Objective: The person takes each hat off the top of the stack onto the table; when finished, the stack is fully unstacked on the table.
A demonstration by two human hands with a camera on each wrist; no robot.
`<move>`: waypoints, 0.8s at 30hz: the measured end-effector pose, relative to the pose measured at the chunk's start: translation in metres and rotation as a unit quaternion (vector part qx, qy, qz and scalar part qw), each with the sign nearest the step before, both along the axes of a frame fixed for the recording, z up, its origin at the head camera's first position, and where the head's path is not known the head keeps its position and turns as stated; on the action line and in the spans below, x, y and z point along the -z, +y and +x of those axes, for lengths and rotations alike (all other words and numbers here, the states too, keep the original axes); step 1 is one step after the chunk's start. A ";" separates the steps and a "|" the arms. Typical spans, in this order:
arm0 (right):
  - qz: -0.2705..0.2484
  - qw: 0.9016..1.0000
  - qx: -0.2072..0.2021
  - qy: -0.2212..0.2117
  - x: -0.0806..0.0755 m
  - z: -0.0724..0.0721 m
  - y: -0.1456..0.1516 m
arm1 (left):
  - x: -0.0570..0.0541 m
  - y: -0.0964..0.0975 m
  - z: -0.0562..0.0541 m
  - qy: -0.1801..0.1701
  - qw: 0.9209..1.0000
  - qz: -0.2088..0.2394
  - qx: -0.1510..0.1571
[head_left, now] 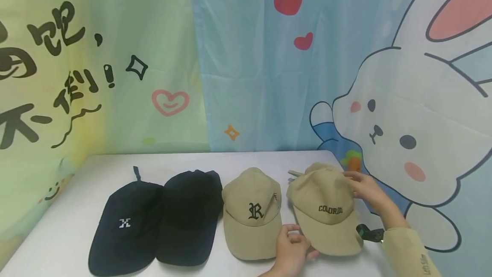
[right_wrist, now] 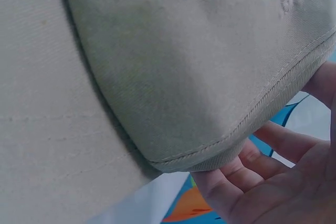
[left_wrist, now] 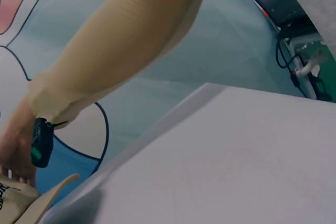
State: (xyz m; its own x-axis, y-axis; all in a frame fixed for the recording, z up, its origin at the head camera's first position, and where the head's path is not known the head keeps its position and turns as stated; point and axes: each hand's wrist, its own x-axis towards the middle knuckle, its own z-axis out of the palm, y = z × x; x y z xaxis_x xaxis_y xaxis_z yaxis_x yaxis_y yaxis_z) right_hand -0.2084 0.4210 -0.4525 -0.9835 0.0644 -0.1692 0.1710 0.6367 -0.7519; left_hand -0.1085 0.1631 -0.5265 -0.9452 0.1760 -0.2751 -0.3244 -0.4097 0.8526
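Observation:
A beige baseball cap (head_left: 326, 208) lettered COLORADO is at the right end of a row of caps, its brim toward me. My right hand (head_left: 364, 189) holds its side edge; in the right wrist view the fingers (right_wrist: 262, 163) reach under the stitched rim. At the brim's left corner, my left hand (head_left: 293, 249) grips the edge with bent fingers. The left wrist view catches only part of the cap (left_wrist: 18, 200), with the brim over the table edge and the right hand behind it. My left hand is outside that view.
Left of it lie a beige cap (head_left: 251, 215) with an R, a plain black cap (head_left: 190, 219) and a dark cap (head_left: 124, 225) with a white emblem, all on the white table (head_left: 65, 225). A printed curtain (head_left: 246, 54) hangs behind. A dark device (head_left: 370, 233) sits on my right wrist.

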 end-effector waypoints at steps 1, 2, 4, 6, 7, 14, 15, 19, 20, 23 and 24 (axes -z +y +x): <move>0.001 1.000 0.002 0.000 0.002 0.000 -0.001 | 0.001 0.000 0.000 -0.001 1.000 -0.007 -0.002; 0.000 1.000 0.003 0.000 0.004 0.000 -0.001 | 0.001 -0.001 0.001 -0.003 1.000 -0.015 -0.004; -0.005 1.000 0.006 -0.002 0.007 -0.001 -0.002 | 0.003 -0.002 0.001 -0.007 1.000 -0.026 -0.005; -0.011 1.000 0.005 -0.001 0.010 -0.001 -0.002 | 0.004 -0.003 0.001 -0.005 0.999 -0.031 -0.003; -0.016 1.000 0.005 -0.002 0.012 -0.002 -0.002 | 0.004 -0.003 0.001 -0.003 0.999 -0.034 -0.002; -0.044 0.999 0.004 -0.001 0.020 -0.002 -0.005 | 0.006 -0.008 0.002 0.025 0.998 -0.056 0.001; -0.047 0.999 0.002 -0.001 0.021 -0.002 -0.006 | 0.007 -0.009 0.001 0.029 0.998 -0.061 0.002; -0.049 0.999 0.000 0.001 0.024 -0.001 -0.007 | 0.009 -0.011 -0.001 0.049 0.995 -0.086 0.016; -0.050 0.999 0.001 0.001 0.024 -0.001 -0.008 | 0.009 -0.012 -0.002 0.057 0.994 -0.095 0.021; -0.051 0.999 -0.001 0.005 0.027 -0.002 -0.009 | 0.009 -0.016 -0.003 0.083 0.989 -0.120 0.034; -0.053 0.999 -0.001 0.007 0.028 -0.002 -0.009 | 0.009 -0.017 -0.003 0.092 0.987 -0.130 0.038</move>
